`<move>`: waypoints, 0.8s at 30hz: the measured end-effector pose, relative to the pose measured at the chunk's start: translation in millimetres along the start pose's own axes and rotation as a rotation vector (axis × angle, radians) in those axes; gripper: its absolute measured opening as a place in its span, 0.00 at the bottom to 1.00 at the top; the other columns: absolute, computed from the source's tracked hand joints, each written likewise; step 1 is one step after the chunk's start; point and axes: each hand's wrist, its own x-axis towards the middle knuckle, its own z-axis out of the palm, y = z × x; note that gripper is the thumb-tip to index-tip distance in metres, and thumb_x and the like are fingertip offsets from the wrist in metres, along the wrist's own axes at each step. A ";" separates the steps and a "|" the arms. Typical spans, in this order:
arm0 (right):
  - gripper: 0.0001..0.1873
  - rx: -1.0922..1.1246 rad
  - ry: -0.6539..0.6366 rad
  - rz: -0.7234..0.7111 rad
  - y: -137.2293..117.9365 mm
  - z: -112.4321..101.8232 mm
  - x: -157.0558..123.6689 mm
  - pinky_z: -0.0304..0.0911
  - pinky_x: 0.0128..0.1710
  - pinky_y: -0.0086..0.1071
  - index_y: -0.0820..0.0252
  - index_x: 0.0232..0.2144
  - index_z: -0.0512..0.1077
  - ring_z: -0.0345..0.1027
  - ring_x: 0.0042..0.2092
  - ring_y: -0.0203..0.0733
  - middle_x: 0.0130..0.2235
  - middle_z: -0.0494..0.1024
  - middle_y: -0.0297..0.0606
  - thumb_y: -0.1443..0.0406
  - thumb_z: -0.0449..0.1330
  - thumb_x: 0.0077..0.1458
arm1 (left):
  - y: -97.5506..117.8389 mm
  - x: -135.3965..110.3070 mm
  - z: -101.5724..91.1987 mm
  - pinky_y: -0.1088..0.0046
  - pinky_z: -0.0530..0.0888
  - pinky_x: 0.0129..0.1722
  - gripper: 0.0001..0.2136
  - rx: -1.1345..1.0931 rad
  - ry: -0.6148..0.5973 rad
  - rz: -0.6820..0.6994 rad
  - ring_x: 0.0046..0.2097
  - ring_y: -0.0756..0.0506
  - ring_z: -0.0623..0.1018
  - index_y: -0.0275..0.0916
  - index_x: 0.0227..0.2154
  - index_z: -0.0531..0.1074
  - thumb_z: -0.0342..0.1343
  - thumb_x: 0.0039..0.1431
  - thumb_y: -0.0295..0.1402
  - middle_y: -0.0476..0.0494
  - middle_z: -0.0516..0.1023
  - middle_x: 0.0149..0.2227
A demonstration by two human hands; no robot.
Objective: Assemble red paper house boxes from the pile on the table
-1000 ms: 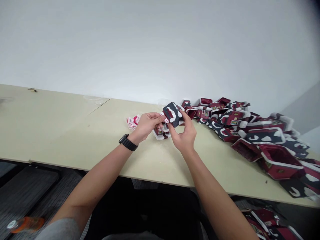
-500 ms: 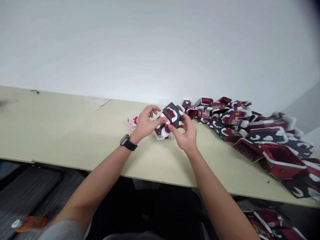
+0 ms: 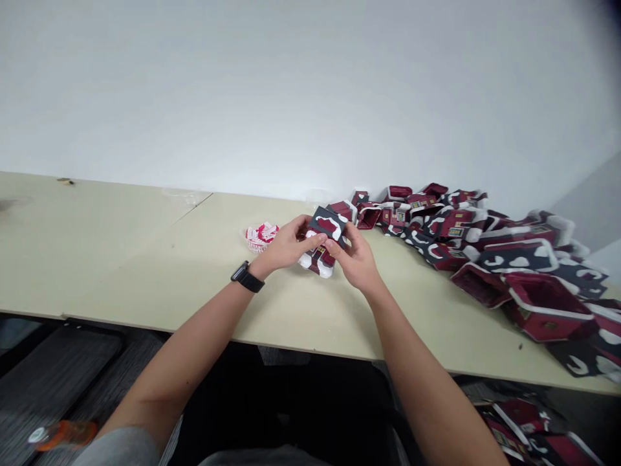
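Observation:
Both my hands hold one small cardboard box point(image 3: 326, 241), dark red and black with white trim, just above the beige table point(image 3: 145, 259). My left hand point(image 3: 287, 245), with a black watch at its wrist, grips the box's left side, thumb on the black lid flap. My right hand point(image 3: 356, 257) pinches the right side of the same flap with bent fingers. The box's lower part shows white corners beneath my fingers.
A red and white patterned piece point(image 3: 261, 235) lies left of my hands. A long heap of the same red and black boxes point(image 3: 485, 252) runs along the table's right side. More boxes point(image 3: 524, 433) lie on the floor at right. An orange bottle point(image 3: 58, 435) lies on the floor at left.
The black lid flap, tilted up a second ago, now lies lower over the box. Both hands have come down closer to the table and closer together.

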 end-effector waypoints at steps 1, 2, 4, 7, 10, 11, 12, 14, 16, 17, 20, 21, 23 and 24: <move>0.28 0.000 -0.013 0.000 -0.6 -0.6 0.1 0.78 0.50 0.42 0.54 0.55 0.73 0.76 0.51 0.49 0.52 0.81 0.42 0.45 0.68 0.62 | -0.1 -0.1 0.1 0.68 0.75 0.45 0.23 0.001 0.001 0.002 0.46 0.43 0.80 0.38 0.49 0.75 0.69 0.61 0.49 0.38 0.81 0.48; 0.28 0.000 -0.025 0.002 -1.0 -1.2 0.3 0.78 0.50 0.43 0.54 0.54 0.73 0.77 0.50 0.49 0.51 0.81 0.42 0.44 0.68 0.62 | 0.2 -0.2 0.0 0.68 0.75 0.44 0.23 0.003 0.003 0.004 0.45 0.43 0.79 0.38 0.49 0.75 0.69 0.60 0.49 0.39 0.81 0.48; 0.28 0.002 -0.046 0.006 -0.7 -2.7 0.7 0.78 0.49 0.43 0.54 0.52 0.73 0.77 0.49 0.49 0.50 0.81 0.41 0.44 0.69 0.60 | 1.2 -0.3 -0.2 0.68 0.74 0.44 0.23 0.011 0.005 0.002 0.45 0.43 0.79 0.39 0.50 0.74 0.70 0.59 0.48 0.40 0.81 0.48; 0.29 0.015 -0.054 0.005 1.4 -4.3 1.3 0.77 0.51 0.46 0.54 0.52 0.73 0.77 0.50 0.51 0.50 0.82 0.42 0.43 0.71 0.58 | 3.5 -0.6 -0.1 0.68 0.74 0.44 0.24 0.027 -0.003 -0.008 0.44 0.44 0.79 0.39 0.50 0.74 0.71 0.58 0.47 0.40 0.80 0.48; 0.32 0.049 -0.045 0.006 4.0 -5.2 1.7 0.76 0.53 0.48 0.54 0.53 0.73 0.77 0.51 0.53 0.52 0.82 0.43 0.43 0.72 0.56 | 6.0 -1.8 0.6 0.68 0.74 0.46 0.24 0.077 -0.004 0.020 0.46 0.44 0.78 0.39 0.50 0.73 0.72 0.58 0.46 0.40 0.80 0.49; 0.33 0.056 -0.045 0.004 4.7 -5.5 1.7 0.76 0.54 0.49 0.54 0.53 0.73 0.77 0.51 0.53 0.52 0.82 0.43 0.42 0.72 0.55 | 6.7 -2.2 0.8 0.68 0.74 0.47 0.24 0.092 -0.004 0.032 0.46 0.44 0.78 0.39 0.50 0.73 0.72 0.58 0.46 0.40 0.80 0.50; 0.33 0.057 -0.049 0.003 5.2 -5.9 1.6 0.76 0.54 0.49 0.54 0.53 0.73 0.77 0.51 0.53 0.52 0.81 0.43 0.42 0.72 0.55 | 7.3 -2.7 1.0 0.68 0.74 0.47 0.24 0.103 -0.006 0.041 0.46 0.44 0.78 0.39 0.51 0.73 0.72 0.58 0.45 0.40 0.80 0.50; 0.34 0.050 -0.063 0.002 5.8 -6.6 1.6 0.76 0.54 0.50 0.53 0.53 0.73 0.77 0.51 0.53 0.52 0.81 0.42 0.41 0.72 0.54 | 8.2 -3.2 1.3 0.68 0.75 0.47 0.24 0.105 -0.012 0.048 0.47 0.43 0.79 0.39 0.51 0.73 0.72 0.58 0.44 0.40 0.80 0.51; 0.35 0.047 -0.077 0.003 6.0 -7.3 1.6 0.76 0.54 0.50 0.53 0.54 0.72 0.77 0.51 0.54 0.52 0.81 0.43 0.41 0.73 0.54 | 8.9 -3.4 1.4 0.68 0.75 0.48 0.24 0.092 -0.009 0.053 0.48 0.43 0.79 0.39 0.51 0.73 0.73 0.56 0.43 0.40 0.80 0.51; 0.36 0.050 -0.080 0.003 6.1 -7.5 1.7 0.76 0.55 0.50 0.53 0.55 0.72 0.77 0.52 0.54 0.52 0.81 0.43 0.41 0.73 0.54 | 9.3 -3.3 1.5 0.68 0.75 0.49 0.24 0.084 -0.006 0.057 0.48 0.42 0.79 0.39 0.51 0.74 0.74 0.55 0.43 0.40 0.80 0.51; 0.39 0.071 -0.087 0.006 6.6 -7.7 1.7 0.75 0.57 0.52 0.53 0.58 0.71 0.77 0.54 0.55 0.54 0.81 0.45 0.41 0.73 0.53 | 10.3 -3.0 1.6 0.67 0.75 0.51 0.26 0.060 -0.005 0.067 0.50 0.41 0.79 0.39 0.52 0.74 0.74 0.54 0.42 0.38 0.80 0.52; 0.40 0.077 -0.091 0.009 6.9 -7.5 1.7 0.75 0.58 0.52 0.53 0.59 0.70 0.77 0.55 0.55 0.55 0.80 0.45 0.41 0.73 0.53 | 10.4 -3.0 1.7 0.67 0.75 0.51 0.26 0.054 -0.008 0.070 0.50 0.41 0.79 0.39 0.52 0.74 0.74 0.54 0.42 0.38 0.80 0.53; 0.40 0.092 -0.096 0.013 7.4 -7.1 1.6 0.74 0.60 0.53 0.53 0.59 0.69 0.76 0.57 0.56 0.57 0.80 0.46 0.41 0.73 0.53 | 10.4 -3.3 1.7 0.67 0.75 0.52 0.26 0.046 -0.010 0.074 0.51 0.41 0.79 0.39 0.53 0.74 0.74 0.55 0.42 0.38 0.80 0.53; 0.40 0.100 -0.100 0.015 7.4 -6.9 1.6 0.73 0.61 0.53 0.53 0.60 0.69 0.76 0.58 0.56 0.57 0.79 0.46 0.41 0.73 0.53 | 10.3 -3.4 1.7 0.67 0.75 0.52 0.26 0.047 -0.009 0.075 0.50 0.41 0.79 0.39 0.53 0.74 0.74 0.55 0.42 0.38 0.80 0.53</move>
